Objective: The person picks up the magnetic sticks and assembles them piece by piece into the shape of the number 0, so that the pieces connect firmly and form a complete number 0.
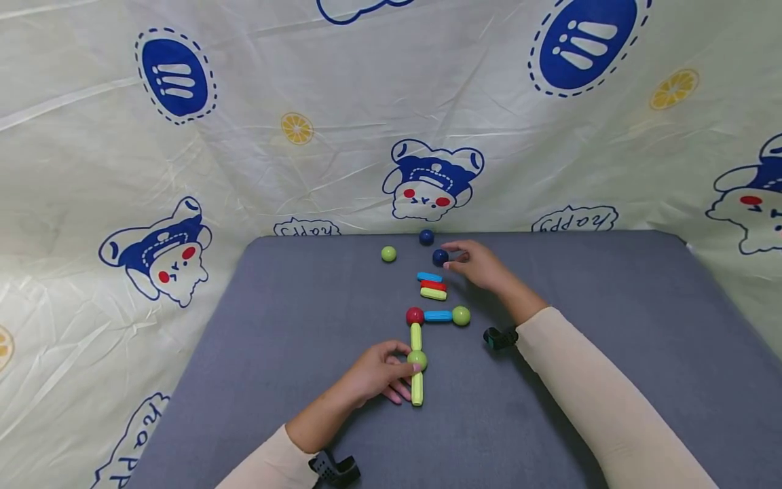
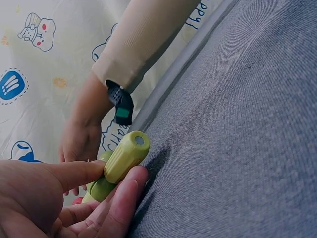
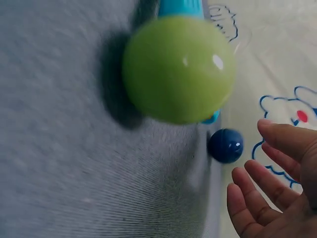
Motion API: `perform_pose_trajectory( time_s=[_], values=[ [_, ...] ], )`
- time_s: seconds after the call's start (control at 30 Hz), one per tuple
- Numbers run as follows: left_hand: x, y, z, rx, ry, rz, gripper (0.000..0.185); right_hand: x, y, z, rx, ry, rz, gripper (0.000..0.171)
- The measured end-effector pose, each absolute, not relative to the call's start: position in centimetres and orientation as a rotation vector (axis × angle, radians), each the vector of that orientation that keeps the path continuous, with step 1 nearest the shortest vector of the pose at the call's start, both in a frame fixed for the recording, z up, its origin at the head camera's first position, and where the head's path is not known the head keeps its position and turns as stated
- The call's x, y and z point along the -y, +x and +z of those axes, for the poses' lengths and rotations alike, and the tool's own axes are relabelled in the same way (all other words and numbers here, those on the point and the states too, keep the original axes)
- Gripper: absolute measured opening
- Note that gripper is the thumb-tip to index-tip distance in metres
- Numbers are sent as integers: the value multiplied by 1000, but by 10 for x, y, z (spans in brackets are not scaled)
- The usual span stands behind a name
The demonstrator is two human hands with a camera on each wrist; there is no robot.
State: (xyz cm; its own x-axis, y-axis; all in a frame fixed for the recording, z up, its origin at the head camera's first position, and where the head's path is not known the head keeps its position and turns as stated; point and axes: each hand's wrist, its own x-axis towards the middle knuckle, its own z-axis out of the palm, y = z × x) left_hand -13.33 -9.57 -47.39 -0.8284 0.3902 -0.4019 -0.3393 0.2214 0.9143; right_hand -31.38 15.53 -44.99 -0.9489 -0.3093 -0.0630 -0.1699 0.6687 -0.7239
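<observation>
1. Two hands on the grey fabric mat (image 1: pixel 611 326), one near, one far.
2. Left hand (image 1: pixel 375 375) is nearest the camera, fingers curled, thumb and fingertips pinching the lime-green plastic ball (image 1: pixel 417 360) at the joint of the rod chain. Left wrist view: thumb on top and a finger below the near lime-green plastic rod (image 2: pixel 125 156), metal disc visible in its end face.
3. That rod (image 1: pixel 417 388) runs from the ball toward the person, just beside the left fingertips.
4. Beyond the ball: a second lime-green rod (image 1: pixel 416 336) leads up to a glossy red ball (image 1: pixel 415 316), then a light-blue plastic rod (image 1: pixel 438 316) runs right to another lime-green ball (image 1: pixel 461 316). All in contact, forming an L.
5. Further out: three loose short rods stacked side by side, yellow-green (image 1: pixel 434 294), red (image 1: pixel 433 285), light blue (image 1: pixel 430 277).
6. Right hand (image 1: pixel 479 265) is beyond them, fingers spread and relaxed, fingertips just beside the dark-blue glossy ball (image 1: pixel 440 257); contact not clear. Right wrist view shows a gap, nothing gripped.
7. Farthest: a lone lime-green ball (image 1: pixel 388 254) to the left, a second dark-blue ball (image 1: pixel 426 237) at the mat's back edge.
</observation>
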Motion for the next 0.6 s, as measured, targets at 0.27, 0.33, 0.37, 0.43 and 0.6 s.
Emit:
perform_pose_trajectory(
  time_s=[0.27,0.33,0.37,0.43,0.6],
  values=[
    [97,-134,-474,-1941,54,1658,37,-152,-337,-454,-2656,-284,-1121,44],
    [97,-134,-474,-1941,53,1657,37,-151,-340,-455,-2651,-281,-1110,44],
    [97,-134,-474,-1941,51,1656,38,-150,-341,-456,-2650,-277,-1104,44],
    [97,-134,-474,-1940,48,1657,38,-149,-344,-456,-2645,-265,-1096,44],
    [97,-134,-475,-1942,47,1660,38,-147,-348,-460,-2666,-254,-1057,41]
  ],
)
